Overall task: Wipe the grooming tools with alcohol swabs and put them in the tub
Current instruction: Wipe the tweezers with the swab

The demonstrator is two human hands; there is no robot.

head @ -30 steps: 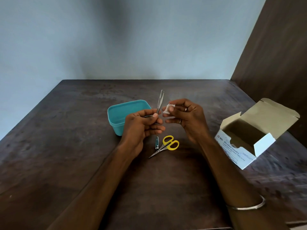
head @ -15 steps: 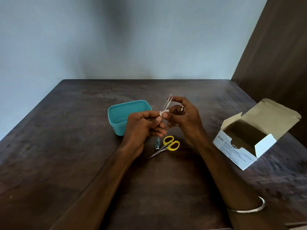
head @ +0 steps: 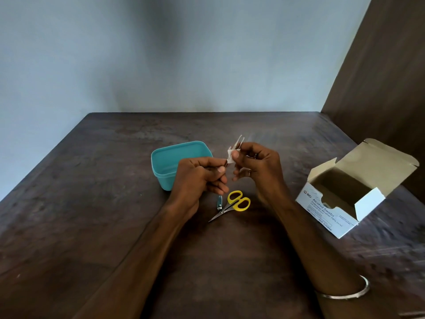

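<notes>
- Three grooming tools show, and none of them sits in the tub (head: pixel 161 157) as far as you can see; the part of its floor that shows looks bare, though your left hand covers its near right corner.
- Your left hand (head: pixel 197 178) has its fingers curled round the butt end of the tweezers (head: pixel 238 143), which slant up toward 1 o'clock above the table (head: pixel 92 203).
- Your right hand (head: pixel 255 166) pinches the white alcohol swab (head: pixel 230 156) round the tweezers' shank between thumb and forefinger, so the tips poke out above the pad.
- Judging from that grip, you are partway through wiping the first tool; whether the whole length is clean cannot be told.
- Two tools lie on the table at 6 o'clock from your hands: the yellow-handled scissors (head: pixel 236 202), blades pointing to 8 o'clock, and the small nail clipper (head: pixel 219 202) just beside them on the left, apparently touching the blades.
- Both look untouched, so each is left to wipe and drop in.
- The tub stands at 9 o'clock from your hands, close enough for a short reach.
- At 3 o'clock, well apart, the swab box (head: pixel 326 210) stands with its flap open; whether any swabs remain inside cannot be told.
</notes>
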